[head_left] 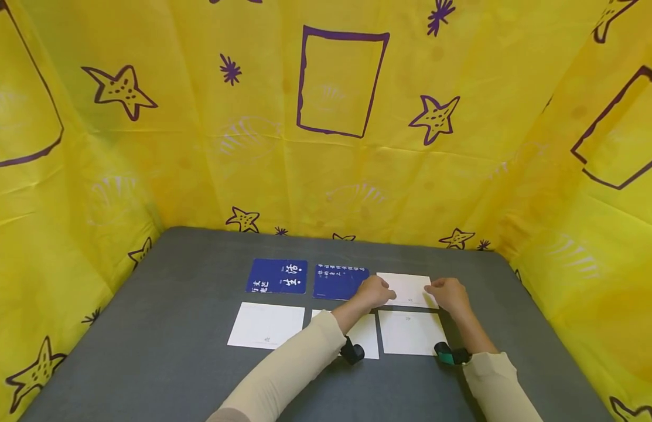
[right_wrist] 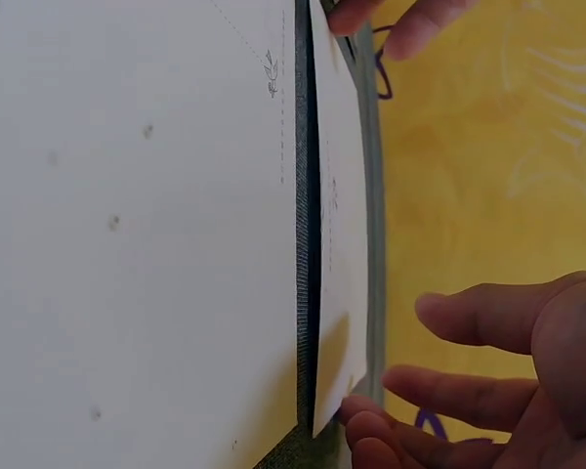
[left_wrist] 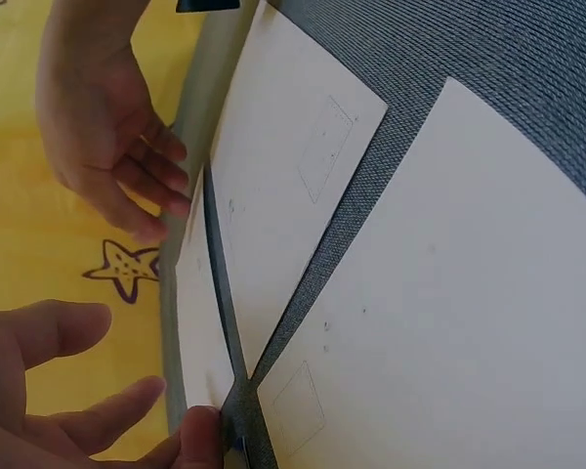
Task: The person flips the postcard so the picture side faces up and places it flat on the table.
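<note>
Tabletop (head_left: 146,328) grey, curtain (head_left: 194,146) yellow — left hand (head_left: 373,291), right hand (head_left: 451,296) touch white card (head_left: 410,285) — fingers (right_wrist: 469,396) spread.

Head cam was bright, 2 wrist cams kinda dimmer, soft yellowish shadow (right_wrist: 335,347) on the white card (right_wrist: 344,230) beside the right-hand fingers (right_wrist: 464,396).

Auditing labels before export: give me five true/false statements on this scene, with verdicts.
1. The far row holds two blue cards. True.
2. Both hands are at the near row's left postcard. False: the left hand and right hand are at the far row's right white postcard.
3. Three white postcards form the near row. True.
4. The blue cards lie rightmost in their row. False: they are left and middle.
5. The yellow backdrop bears purple starfish. True.
</note>
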The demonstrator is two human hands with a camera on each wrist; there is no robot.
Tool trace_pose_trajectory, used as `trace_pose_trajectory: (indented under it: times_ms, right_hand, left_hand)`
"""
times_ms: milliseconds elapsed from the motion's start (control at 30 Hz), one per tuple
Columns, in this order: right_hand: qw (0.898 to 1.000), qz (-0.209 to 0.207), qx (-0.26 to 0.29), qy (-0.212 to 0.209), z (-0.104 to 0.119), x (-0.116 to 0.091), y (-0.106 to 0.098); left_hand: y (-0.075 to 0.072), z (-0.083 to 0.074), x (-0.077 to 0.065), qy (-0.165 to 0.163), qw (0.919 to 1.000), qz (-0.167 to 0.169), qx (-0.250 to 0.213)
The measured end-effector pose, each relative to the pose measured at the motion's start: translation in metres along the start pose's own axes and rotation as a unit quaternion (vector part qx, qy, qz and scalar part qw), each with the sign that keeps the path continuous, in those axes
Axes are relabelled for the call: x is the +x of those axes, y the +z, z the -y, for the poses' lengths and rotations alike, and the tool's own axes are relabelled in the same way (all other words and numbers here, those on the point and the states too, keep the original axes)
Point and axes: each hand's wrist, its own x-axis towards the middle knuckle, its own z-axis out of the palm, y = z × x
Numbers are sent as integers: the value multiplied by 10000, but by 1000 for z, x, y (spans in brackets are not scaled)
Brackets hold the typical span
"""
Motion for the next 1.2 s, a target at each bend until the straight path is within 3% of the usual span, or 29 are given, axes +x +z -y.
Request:
trace_pose_trajectory:
  times_ms: [100, 200, 300, 433, 633, 833, 1033, 1100, 1200]
  right_hand:
    - [9999, -72, 61, 56, 0, 0, 2]
    - [9999, -113, 40, 9, 2, -1, 3]
    - [9998, -115, -89, -96, 3, -2, 4]
    - [9995, -26, -201, -231, 2, -2, 3]
    - [9965, 160, -581, -576, 5, -2, 8]
    - [9939, -51, -1000, -472, 4, -3, 12]
    - [9922, -217, -1099, -550, 1, -4, 10]
    - [9930, -216, -1027, -536, 1, -6, 9]
    - [9948, -231, -864, -480, 1, -7, 9]
  left_hand:
    - [0, 1, 1, -143, 9984, 130, -530]
    - [0, 0, 0, -120, 9986, 121, -504]
    - [0, -3, -3, 91, 9996, 35, 282]
    - [0, -8, -8, 258, 9896, -95, 1415]
    - [-3, -13, -12, 80, 9837, -114, 1792]
    - [-2, -8, -9, 47, 9829, -56, 1841]
    - [-2, -6, -5, 222, 9845, -11, 1741]
    - [-3, -5, -4, 280, 9879, 58, 1524]
    - [-2, -3, -1, 202, 9964, 94, 818]
